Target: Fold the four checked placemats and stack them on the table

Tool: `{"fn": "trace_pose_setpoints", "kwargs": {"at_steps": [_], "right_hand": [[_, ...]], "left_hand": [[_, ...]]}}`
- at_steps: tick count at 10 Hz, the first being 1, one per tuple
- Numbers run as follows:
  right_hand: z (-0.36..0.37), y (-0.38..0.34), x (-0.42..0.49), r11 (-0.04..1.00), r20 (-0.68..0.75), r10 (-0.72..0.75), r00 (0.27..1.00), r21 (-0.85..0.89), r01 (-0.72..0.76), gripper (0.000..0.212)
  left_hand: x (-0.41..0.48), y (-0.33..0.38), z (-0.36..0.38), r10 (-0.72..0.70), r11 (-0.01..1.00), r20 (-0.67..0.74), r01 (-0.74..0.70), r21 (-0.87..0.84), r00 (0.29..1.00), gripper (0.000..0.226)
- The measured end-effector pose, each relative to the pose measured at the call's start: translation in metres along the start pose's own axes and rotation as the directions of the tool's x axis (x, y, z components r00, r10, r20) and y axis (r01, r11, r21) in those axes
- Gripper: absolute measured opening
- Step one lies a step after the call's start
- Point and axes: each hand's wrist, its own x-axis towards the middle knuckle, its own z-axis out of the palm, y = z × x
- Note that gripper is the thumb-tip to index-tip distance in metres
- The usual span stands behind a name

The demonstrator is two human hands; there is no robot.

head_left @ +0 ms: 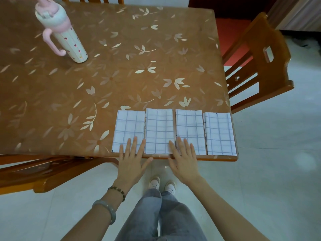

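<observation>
Several white placemats with a blue checked grid lie side by side in a row along the table's near right edge: the leftmost placemat [129, 126], the second placemat [159, 131], the third placemat [190, 129] and the rightmost placemat [219, 133]. Each lies flat as a narrow upright rectangle, edges nearly touching. My left hand [132, 160] is flat with fingers spread, fingertips over the near edge of the leftmost placemat. My right hand [184, 158] is also flat and spread, fingertips over the seam between the second and third placemats. Neither hand holds anything.
The brown table [121, 66] has a leaf-patterned cover. A pink and white water bottle [65, 35] stands at the far left. One wooden chair [258, 66] stands at the right side; another wooden chair [43, 173] sits at the near left. My legs and shoes are below.
</observation>
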Motion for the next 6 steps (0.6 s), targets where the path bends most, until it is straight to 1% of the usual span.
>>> {"fn": "trace_pose_setpoints", "kwargs": {"at_steps": [1,2,3,4,5,6], "right_hand": [[0.005,0.024,-0.01,0.995,0.011,0.102,0.995,-0.003,-0.102,0.06],[0.009,0.033,-0.016,0.985,0.151,0.168,0.974,-0.001,-0.17,0.067],[0.007,0.034,-0.015,0.985,0.19,0.168,0.967,0.001,-0.171,0.074],[-0.004,0.032,-0.014,0.99,0.23,0.13,0.965,0.023,-0.138,0.086],[-0.031,0.031,-0.007,0.978,0.224,0.157,0.962,0.096,-0.182,0.067],[-0.069,0.03,0.005,0.961,0.318,0.151,0.936,0.177,-0.215,0.061]], "left_hand": [[0.003,0.018,-0.001,0.175,0.984,0.025,-0.176,0.04,0.984,0.073],[0.004,0.03,0.003,0.204,0.976,0.128,-0.212,0.051,0.971,0.073],[0.007,0.032,0.009,0.195,0.974,0.184,-0.212,0.078,0.963,0.075],[0.007,0.034,0.004,0.191,0.977,0.223,-0.206,0.047,0.956,0.076],[0.01,0.041,-0.019,0.148,0.984,0.132,-0.133,-0.118,0.98,0.08],[0.022,0.051,-0.056,-0.011,0.921,0.087,0.044,-0.386,0.996,0.077]]}}
